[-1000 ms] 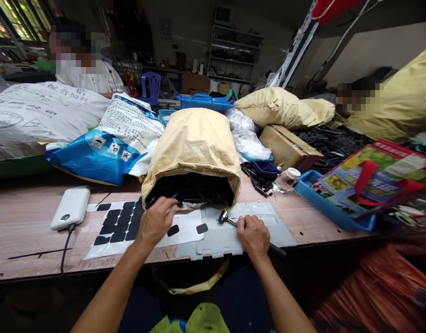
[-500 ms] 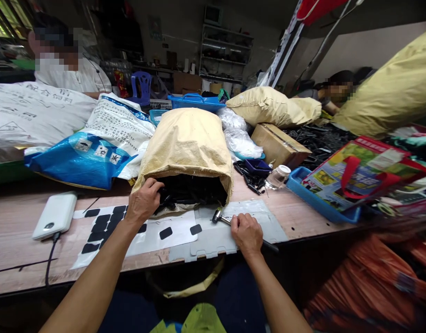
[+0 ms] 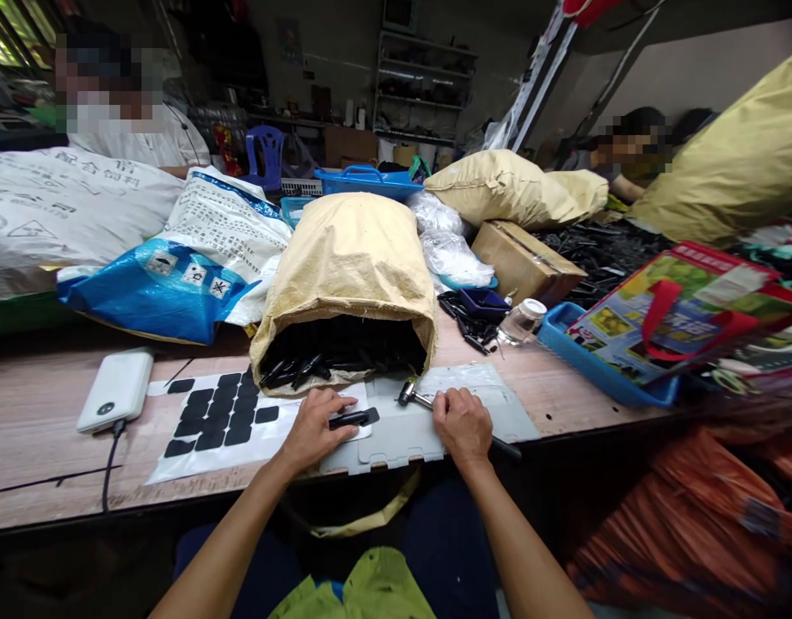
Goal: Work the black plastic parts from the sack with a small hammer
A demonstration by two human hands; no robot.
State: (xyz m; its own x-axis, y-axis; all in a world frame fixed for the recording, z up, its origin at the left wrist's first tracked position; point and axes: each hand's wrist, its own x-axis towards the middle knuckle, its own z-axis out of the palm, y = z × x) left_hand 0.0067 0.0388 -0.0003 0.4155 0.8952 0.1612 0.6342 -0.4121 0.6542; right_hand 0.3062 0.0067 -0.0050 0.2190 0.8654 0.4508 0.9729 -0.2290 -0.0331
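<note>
The white sack at far left bears large Chinese characters, roughly "配合饲料", above a triangle sign. The blue-and-white bag carries blocks of small Chinese print, too fine to read, and square labels, one showing "水". The red-edged carton has printing too blurred to read.

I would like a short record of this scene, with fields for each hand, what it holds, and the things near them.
left hand: holds a small black part down over the white sheet
right hand: closed grip on the hammer handle, head resting on the grey plate
sack: tan, lying on its side, open mouth toward the hands, black parts inside
white sheet: carries rows of black pads
power bank: white, left on the wooden table, cable attached
</note>
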